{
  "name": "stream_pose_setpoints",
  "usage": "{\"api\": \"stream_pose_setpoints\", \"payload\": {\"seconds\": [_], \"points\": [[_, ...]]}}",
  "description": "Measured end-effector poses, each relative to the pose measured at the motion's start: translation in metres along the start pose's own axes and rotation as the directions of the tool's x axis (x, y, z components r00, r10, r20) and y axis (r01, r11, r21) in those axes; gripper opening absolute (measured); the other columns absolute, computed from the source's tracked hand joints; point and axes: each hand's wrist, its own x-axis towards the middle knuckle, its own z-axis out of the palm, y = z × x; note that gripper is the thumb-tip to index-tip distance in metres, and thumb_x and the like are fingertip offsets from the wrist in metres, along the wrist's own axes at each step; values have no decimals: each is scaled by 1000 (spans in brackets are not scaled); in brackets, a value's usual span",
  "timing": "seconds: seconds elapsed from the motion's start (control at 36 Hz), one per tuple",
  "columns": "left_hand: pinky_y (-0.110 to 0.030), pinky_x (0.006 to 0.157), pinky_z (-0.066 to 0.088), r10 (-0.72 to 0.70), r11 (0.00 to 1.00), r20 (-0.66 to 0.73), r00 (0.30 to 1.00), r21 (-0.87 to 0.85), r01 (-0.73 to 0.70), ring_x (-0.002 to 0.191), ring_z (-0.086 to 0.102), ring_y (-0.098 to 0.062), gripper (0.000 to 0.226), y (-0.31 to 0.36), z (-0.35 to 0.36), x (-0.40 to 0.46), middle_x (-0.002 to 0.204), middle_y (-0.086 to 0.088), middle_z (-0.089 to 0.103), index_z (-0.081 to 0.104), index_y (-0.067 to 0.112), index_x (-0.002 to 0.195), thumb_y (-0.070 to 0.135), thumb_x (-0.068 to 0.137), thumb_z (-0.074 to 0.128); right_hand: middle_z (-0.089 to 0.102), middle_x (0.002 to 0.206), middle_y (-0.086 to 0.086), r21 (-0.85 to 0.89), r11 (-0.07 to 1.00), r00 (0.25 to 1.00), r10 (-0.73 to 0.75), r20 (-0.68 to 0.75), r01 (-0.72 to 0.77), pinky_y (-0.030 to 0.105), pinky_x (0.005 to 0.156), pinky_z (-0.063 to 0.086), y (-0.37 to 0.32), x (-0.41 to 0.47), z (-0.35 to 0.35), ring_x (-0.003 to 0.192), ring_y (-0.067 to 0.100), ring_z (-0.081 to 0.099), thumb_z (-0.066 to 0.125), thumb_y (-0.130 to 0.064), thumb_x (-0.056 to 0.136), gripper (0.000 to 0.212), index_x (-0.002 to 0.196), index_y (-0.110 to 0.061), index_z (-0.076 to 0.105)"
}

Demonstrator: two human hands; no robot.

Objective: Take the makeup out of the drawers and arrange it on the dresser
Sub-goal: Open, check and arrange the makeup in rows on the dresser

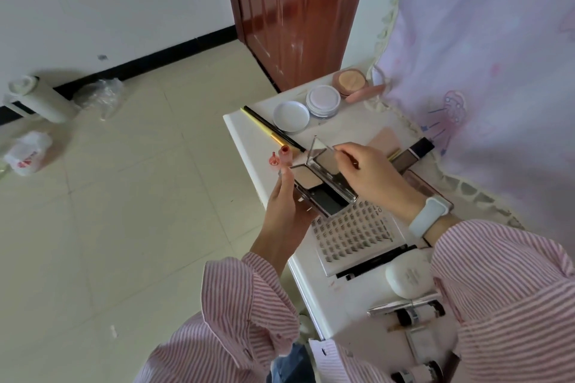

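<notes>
- Gripping an open rectangular mirrored makeup palette [323, 183] from below, the left hand [284, 211] curls round it above the desk's left edge.
- Right hand [370, 174], fingers pinched together on a thin applicator stick [343, 156] over the palette.
- White desk [323, 308] top carries a false-lash tray [354, 233] near its middle, round white jars [322, 100] at the far corner.

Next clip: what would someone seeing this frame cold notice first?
First the two hands at the centre: the left hand holds an open palette over the white dresser, and the right hand pinches a thin applicator above it. A sheet of false lashes lies just below, and round compacts sit at the far end.
</notes>
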Motion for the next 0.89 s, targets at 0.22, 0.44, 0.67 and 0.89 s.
{"api": "stream_pose_setpoints", "payload": {"seconds": [0.22,0.44,0.67,0.89], "points": [[-39,83,53,-58,998,-120,991,16,60,96,62,-27,32,2,36,36,106,-11,63,57,13,107,36,99,37,41,56,-4,-88,985,979,134,-151,-149,17,49,31,25,26,-34,52,1,39,37,-9,96,32,65,-8,43],[-24,90,37,380,347,9,925,925,-152,115,50,-21,40,-21,49,61,131,-10,51,44,6,134,18,95,41,34,56,5,-102,947,915,261,-307,-304,31,55,10,54,54,-53,63,25,34,33,-8,97,36,61,-3,37],[-40,75,47,413,-334,365,834,913,-234,96,59,-31,31,-55,55,76,104,-10,65,64,5,104,16,76,68,32,54,0,-77,908,862,360,-357,-412,29,60,22,70,59,-78,56,22,34,34,-9,96,45,53,-16,28],[-42,78,45,427,-314,409,806,903,-292,102,55,-36,43,-66,61,91,112,-13,62,56,5,119,26,82,66,29,52,2,30,923,806,351,-477,-384,31,50,15,76,55,-94,50,14,27,33,-5,95,46,50,-13,27]]}}
